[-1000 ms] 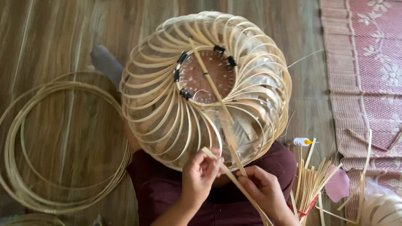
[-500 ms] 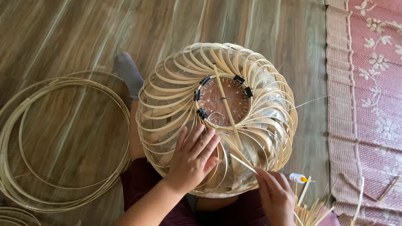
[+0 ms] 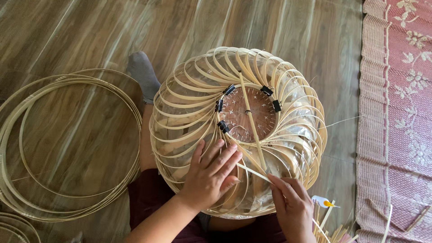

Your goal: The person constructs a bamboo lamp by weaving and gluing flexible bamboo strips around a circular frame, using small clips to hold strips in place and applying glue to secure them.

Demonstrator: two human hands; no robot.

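Note:
A round lampshade-like frame of curved bamboo strips (image 3: 189,112) rests on my lap. Several black binder clips (image 3: 223,126) pin the strips to its inner ring. My left hand (image 3: 209,173) lies flat on the lower strips with fingers spread, just below the ring. My right hand (image 3: 292,204) pinches a thin bamboo strip (image 3: 254,172) whose far end runs in toward the ring, beside my left fingertips. A straight stick (image 3: 249,119) crosses the ring's opening.
Loose bamboo hoops (image 3: 27,112) lie stacked on the wooden floor at left. A pink patterned mat (image 3: 396,126) covers the right side. A bundle of cut bamboo strips (image 3: 330,225) and a small white glue bottle (image 3: 321,202) sit by my right hand. My grey-socked foot (image 3: 144,74) is beyond the frame.
My left hand moved up from the frame's lower edge and spread flat on the strips. My right hand shifted right with the thin strip. The view tilted, so the frame sits lower.

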